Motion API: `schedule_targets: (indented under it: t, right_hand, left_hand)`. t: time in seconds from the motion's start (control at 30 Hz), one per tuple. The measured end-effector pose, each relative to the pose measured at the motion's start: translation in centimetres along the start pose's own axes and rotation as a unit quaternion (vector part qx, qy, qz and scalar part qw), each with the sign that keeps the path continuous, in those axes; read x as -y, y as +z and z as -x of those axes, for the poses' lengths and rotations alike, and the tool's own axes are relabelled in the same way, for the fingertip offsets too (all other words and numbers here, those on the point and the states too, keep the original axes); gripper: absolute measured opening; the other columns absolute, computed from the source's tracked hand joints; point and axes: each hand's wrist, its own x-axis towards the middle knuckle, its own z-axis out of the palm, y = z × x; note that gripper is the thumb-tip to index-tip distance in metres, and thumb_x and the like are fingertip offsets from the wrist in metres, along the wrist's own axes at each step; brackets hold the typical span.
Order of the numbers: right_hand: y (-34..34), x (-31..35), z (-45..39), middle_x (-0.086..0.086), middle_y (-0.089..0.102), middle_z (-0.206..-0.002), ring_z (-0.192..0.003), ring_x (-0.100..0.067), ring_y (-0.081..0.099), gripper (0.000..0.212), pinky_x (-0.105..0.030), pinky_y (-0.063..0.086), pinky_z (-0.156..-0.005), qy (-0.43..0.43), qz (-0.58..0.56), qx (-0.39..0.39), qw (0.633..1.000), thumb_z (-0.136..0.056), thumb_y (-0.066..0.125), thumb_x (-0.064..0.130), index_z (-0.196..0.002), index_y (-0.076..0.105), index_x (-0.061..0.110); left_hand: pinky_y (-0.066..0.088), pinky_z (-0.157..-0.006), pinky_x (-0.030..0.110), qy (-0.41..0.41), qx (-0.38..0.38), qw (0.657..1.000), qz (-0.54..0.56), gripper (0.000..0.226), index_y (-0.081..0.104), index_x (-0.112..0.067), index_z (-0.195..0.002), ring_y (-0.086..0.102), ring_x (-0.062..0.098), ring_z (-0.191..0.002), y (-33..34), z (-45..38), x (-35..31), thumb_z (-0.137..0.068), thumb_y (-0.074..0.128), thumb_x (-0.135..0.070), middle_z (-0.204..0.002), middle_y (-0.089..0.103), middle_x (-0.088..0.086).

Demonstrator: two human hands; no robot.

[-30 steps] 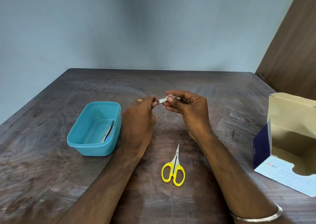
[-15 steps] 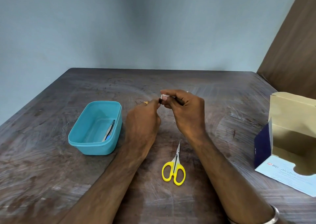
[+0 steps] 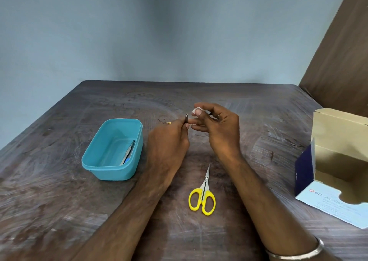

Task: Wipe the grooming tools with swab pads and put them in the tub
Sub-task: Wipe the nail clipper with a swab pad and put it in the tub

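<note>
My left hand (image 3: 169, 141) pinches a small metal grooming tool (image 3: 186, 118) by its end, so that it stands almost end-on and mostly hidden by the fingers. My right hand (image 3: 219, 129) pinches a white swab pad (image 3: 197, 110) between thumb and forefinger, just right of the tool and slightly apart from it. A teal plastic tub (image 3: 111, 171) sits left of my left hand with a metal tool with a blue part (image 3: 127, 153) lying inside. Yellow-handled scissors (image 3: 203, 195) lie shut on the table between my forearms.
An open swab pad box (image 3: 338, 161), beige inside and white and dark blue outside, stands at the right edge of the dark wooden table (image 3: 59, 201). A blue-grey wall is behind the table and a brown panel at the far right.
The swab pad slid along the tool and has come off it. My left hand turned the tool so it now points up and towards me; my right hand drew slightly right.
</note>
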Motion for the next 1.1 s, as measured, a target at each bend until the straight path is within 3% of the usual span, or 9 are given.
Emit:
schedule_targets:
  t: [0.13, 0.3, 0.43, 0.53, 0.6, 0.67, 0.77, 1.0, 1.1]
  right_hand:
    - [-0.4, 0.0, -0.1, -0.006, 0.076, -0.091, -0.071, -0.024, 0.076, 0.013, -0.034, 0.059, -0.056, -0.001, 0.043, -0.028, 0.999, -0.093, 0.068, 0.009, -0.103, 0.074, 0.011]
    - [-0.6, 0.2, 0.0, -0.003, 0.076, -0.089, -0.059, -0.020, 0.071, 0.012, -0.024, 0.051, -0.044, 0.004, 0.074, -0.041, 0.996, -0.093, 0.068, 0.011, -0.100, 0.075, 0.019]
    - [-0.5, 0.2, -0.1, -0.006, 0.076, -0.088, -0.054, -0.018, 0.068, 0.011, -0.024, 0.049, -0.042, 0.008, 0.069, -0.041, 0.997, -0.093, 0.068, 0.010, -0.098, 0.075, 0.017]
    - [-0.5, 0.1, -0.1, -0.006, 0.076, -0.086, -0.053, -0.018, 0.068, 0.013, -0.024, 0.049, -0.041, 0.010, 0.068, -0.037, 0.997, -0.093, 0.068, 0.010, -0.095, 0.074, 0.021]
    - [-0.5, -0.1, -0.1, -0.005, 0.076, -0.086, -0.053, -0.018, 0.068, 0.013, -0.024, 0.049, -0.041, 0.011, 0.069, -0.036, 0.997, -0.093, 0.068, 0.010, -0.095, 0.074, 0.021]
    - [-0.6, -0.2, -0.2, -0.004, 0.076, -0.086, -0.053, -0.019, 0.068, 0.012, -0.024, 0.049, -0.042, 0.011, 0.072, -0.036, 0.997, -0.093, 0.068, 0.011, -0.096, 0.074, 0.021]
    - [-0.7, -0.2, -0.3, -0.004, 0.076, -0.087, -0.053, -0.020, 0.068, 0.012, -0.025, 0.049, -0.042, 0.011, 0.076, -0.036, 0.996, -0.093, 0.068, 0.012, -0.097, 0.075, 0.021]
    - [-0.8, -0.4, -0.3, 0.000, 0.076, -0.086, -0.053, -0.019, 0.068, 0.011, -0.024, 0.049, -0.042, 0.011, 0.085, -0.034, 0.996, -0.093, 0.068, 0.014, -0.100, 0.075, 0.020]
    - [-0.8, -0.4, -0.3, 0.000, 0.076, -0.086, -0.053, -0.018, 0.068, 0.011, -0.024, 0.049, -0.042, 0.013, 0.082, -0.032, 0.996, -0.093, 0.068, 0.014, -0.097, 0.075, 0.022]
  left_hand:
    - [0.057, -0.082, 0.032, -0.005, -0.033, 0.999, 0.030, 0.032, 0.066, -0.019, -0.125, 0.069, 0.013, -0.084, -0.6, 0.3, -0.6, -0.098, 0.055, -0.032, -0.102, 0.076, 0.002]
    - [0.056, -0.077, 0.030, -0.033, -0.092, 0.995, 0.028, 0.027, 0.073, -0.019, -0.112, 0.071, 0.016, -0.080, -3.8, -0.1, -1.7, -0.093, 0.063, -0.034, -0.094, 0.077, 0.001]
    - [0.050, -0.071, 0.030, -0.082, -0.098, 0.991, -0.042, 0.022, 0.079, -0.020, -0.086, 0.069, 0.021, -0.074, -8.2, -1.3, -0.5, -0.084, 0.065, -0.036, -0.077, 0.076, 0.004]
    - [0.046, -0.064, 0.033, -0.135, -0.052, 0.985, -0.097, 0.020, 0.076, -0.015, -0.068, 0.056, 0.024, -0.059, -11.2, -2.2, 1.5, -0.074, 0.067, -0.032, -0.062, 0.064, 0.009]
    - [0.048, -0.061, 0.030, -0.170, 0.002, 0.978, -0.121, 0.016, 0.074, -0.014, -0.063, 0.061, 0.023, -0.058, -12.4, -2.6, 2.7, -0.069, 0.071, -0.029, -0.059, 0.068, 0.006]
    - [0.059, -0.069, 0.036, -0.197, 0.071, 0.969, -0.133, 0.014, 0.075, -0.012, -0.063, 0.069, 0.024, -0.057, -12.8, -2.8, 3.6, -0.067, 0.076, -0.025, -0.057, 0.070, 0.007]
    - [0.062, -0.069, 0.038, -0.225, 0.166, 0.946, -0.167, 0.015, 0.073, -0.008, -0.064, 0.069, 0.019, -0.049, -12.2, -2.6, 4.2, -0.071, 0.076, -0.020, -0.053, 0.070, 0.005]
    - [0.050, -0.050, 0.025, -0.248, 0.216, 0.921, -0.210, 0.022, 0.057, -0.006, -0.065, 0.060, 0.020, -0.051, -10.2, -2.3, 4.5, -0.082, 0.071, -0.010, -0.062, 0.062, 0.010]
    - [0.054, -0.059, 0.029, -0.253, 0.231, 0.913, -0.222, 0.020, 0.057, -0.004, -0.072, 0.060, 0.020, -0.056, -9.7, -2.3, 4.6, -0.087, 0.067, -0.013, -0.066, 0.061, 0.009]
